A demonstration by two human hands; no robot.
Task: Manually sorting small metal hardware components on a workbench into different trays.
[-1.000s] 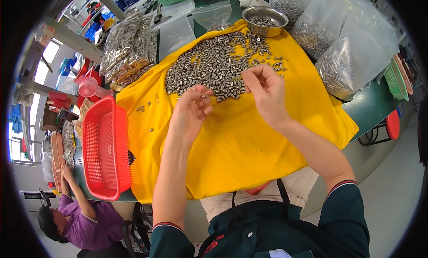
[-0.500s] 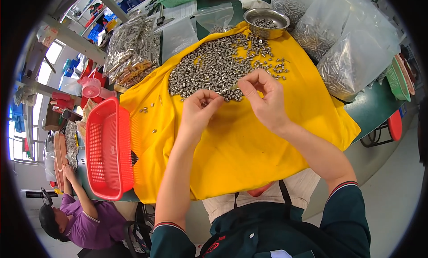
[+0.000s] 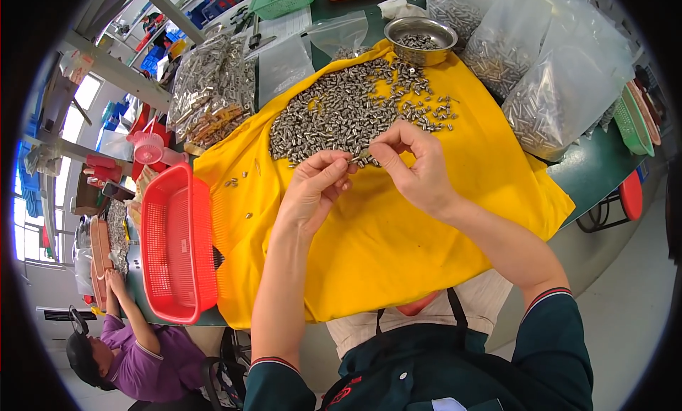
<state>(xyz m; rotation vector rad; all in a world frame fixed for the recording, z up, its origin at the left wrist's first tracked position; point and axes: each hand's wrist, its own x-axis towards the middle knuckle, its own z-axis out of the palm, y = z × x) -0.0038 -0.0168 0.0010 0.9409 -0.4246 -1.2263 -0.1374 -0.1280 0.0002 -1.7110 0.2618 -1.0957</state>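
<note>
**Two hands meet over a small metal part on the yellow cloth**

Nearest the person, the yellow cloth [image 3: 398, 269] drapes over the near edge of the bench [image 3: 590, 173] and hangs toward the lap. Above its bare middle both forearms reach in from the near edge. The left hand [image 3: 312, 191] has its fingers curled in, thumb and forefinger pinched narrow at the tip. The right hand [image 3: 412, 166] is curled likewise, its fingertips closed on a small metal part [image 3: 361, 156] that sits between the two hands; the left fingertips touch or nearly touch its other end, though I cannot tell which.

Just beyond the hands lies a broad heap of metal parts [image 3: 341, 112] spread over the far half of the cloth, with a few strays [image 3: 241, 180] scattered toward the left edge. A red plastic basket [image 3: 174, 247] stands at the left edge of the bench, beside the cloth.

Farther back, a round steel bowl [image 3: 420, 36] holding more parts rests at the cloth's far corner. Clear plastic bags of parts [image 3: 561, 91] crowd the far right corner, and more filled bags [image 3: 209, 84] lie at the far left.

Below the left edge, another person in a purple shirt [image 3: 142, 354] sits.
</note>
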